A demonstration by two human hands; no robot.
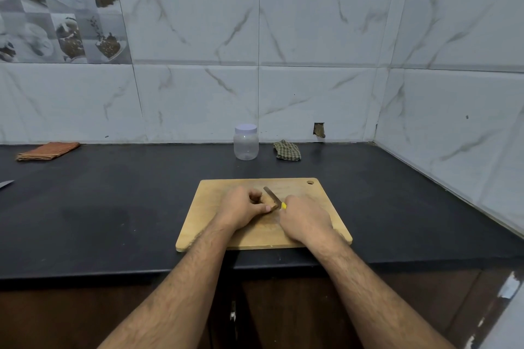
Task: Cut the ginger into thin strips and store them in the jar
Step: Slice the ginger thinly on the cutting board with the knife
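A wooden cutting board [215, 224] lies on the black counter in front of me. My left hand [241, 208] holds a brown piece of ginger [268, 202] down on the board between fingers and thumb. My right hand [304, 219] grips a yellow-handled knife [272, 195], whose blade lies across the ginger and points away to the upper left. The clear plastic jar [246, 146] with a pale lid stands closed at the back of the counter by the wall, well beyond the board.
A green checked cloth [287, 150] lies right of the jar. An orange striped cloth [48, 151] sits at the back left. A blade tip [5, 184] pokes in at the left edge. Tiled walls close the back and right sides.
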